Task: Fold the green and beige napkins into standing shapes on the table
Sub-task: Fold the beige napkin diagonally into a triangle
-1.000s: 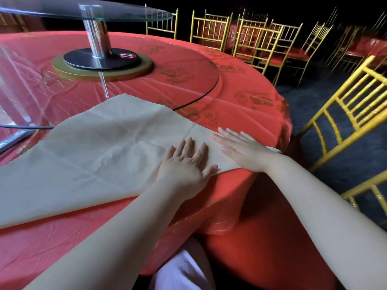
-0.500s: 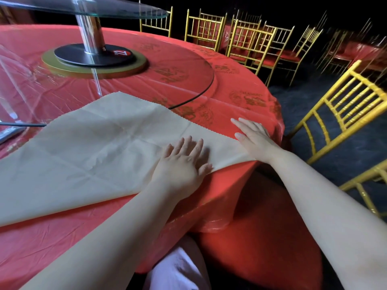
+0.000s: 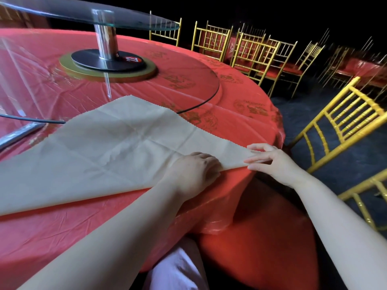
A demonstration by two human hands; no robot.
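Note:
A beige napkin (image 3: 117, 143) lies flat on the red round table (image 3: 240, 97), folded into a wide triangle with its long edge toward me. My left hand (image 3: 192, 170) rests on the napkin near its right end, fingers curled down over the near folded edge. My right hand (image 3: 272, 162) pinches the napkin's right tip between thumb and fingers at the table's rim. No green napkin is in view.
A glass turntable (image 3: 188, 80) with a chrome post and an upper glass tier (image 3: 104, 19) fills the table's middle, just behind the napkin. Gold chairs stand close on my right (image 3: 339, 122) and along the far side (image 3: 251, 53). The floor is dark.
Both hands were lying flat on the napkin's right part. My right hand slid out to the right tip and now pinches it; my left hand's fingers have curled at the near edge.

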